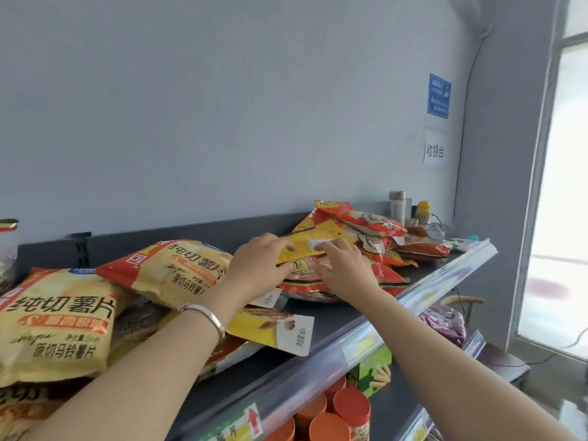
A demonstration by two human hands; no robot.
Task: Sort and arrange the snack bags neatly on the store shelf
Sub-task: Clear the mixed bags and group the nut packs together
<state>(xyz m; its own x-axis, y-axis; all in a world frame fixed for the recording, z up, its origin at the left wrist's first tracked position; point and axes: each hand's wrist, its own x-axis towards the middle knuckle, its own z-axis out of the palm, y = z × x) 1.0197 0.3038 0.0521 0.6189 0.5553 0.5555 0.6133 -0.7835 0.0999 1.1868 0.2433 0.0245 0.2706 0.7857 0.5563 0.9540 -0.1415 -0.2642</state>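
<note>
The left hand (pixel 257 265) pinches the near-left edge of a yellow bag (pixel 318 234), fingers curled over the top and thumb tucked beneath. The right hand (pixel 345 267) lies on the same bag's right part with fingers fairly straight, pressing down, not gripping; whether its thumb catches anything underneath cannot be told. The bag sits between the two hands on top of a heap of red bags (pixel 375 225) towards the right of the top shelf (pixel 350 316). Its long side runs left to right along the shelf, so each hand has one end and neither is clearly nearer. Any lift or slide would probably start from the left hand's pinch, with the right steadying. Counted: one yellow bag in hand and one flat yellow packet (pixel 273 329) lying near the shelf's front edge under the left forearm. Two big potato chip bags (pixel 57 319) slump on the left, with part of a third at the bottom corner. The red bags overlap too much to count, at least four.
</note>
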